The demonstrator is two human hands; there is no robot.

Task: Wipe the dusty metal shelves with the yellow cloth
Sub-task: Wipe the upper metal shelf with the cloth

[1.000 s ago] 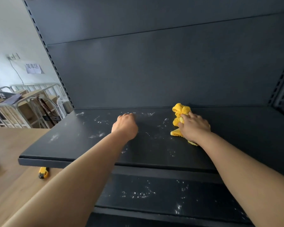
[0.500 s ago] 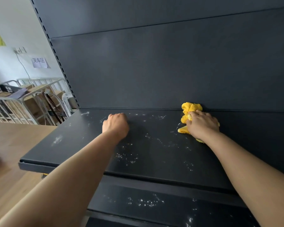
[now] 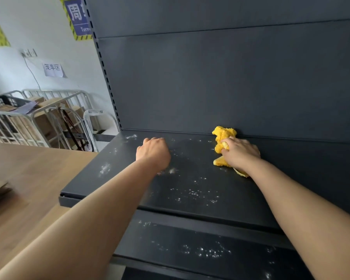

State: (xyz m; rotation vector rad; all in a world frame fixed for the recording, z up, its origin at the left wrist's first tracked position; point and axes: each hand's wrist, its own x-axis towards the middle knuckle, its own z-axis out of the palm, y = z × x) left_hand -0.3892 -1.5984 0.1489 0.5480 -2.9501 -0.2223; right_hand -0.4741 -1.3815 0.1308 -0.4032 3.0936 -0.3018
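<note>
A dark metal shelf (image 3: 190,178) speckled with white dust stretches before me. My right hand (image 3: 240,153) presses a crumpled yellow cloth (image 3: 223,136) onto the shelf close to the back panel, fingers closed over it. My left hand (image 3: 153,153) rests as a loose fist on the shelf to the left, holding nothing. A lower shelf (image 3: 200,249), also dusty, juts out beneath the upper one.
The tall dark back panel (image 3: 210,81) rises behind the shelf, with a slotted upright (image 3: 107,81) at its left edge. Wooden floor (image 3: 28,178) lies to the left. Metal cage trolleys (image 3: 38,118) with boxes stand by the white wall.
My view has shifted right and lower, so the shelf sits further right. The right hand with the cloth has slid back toward the back panel. The left fist stays on the shelf.
</note>
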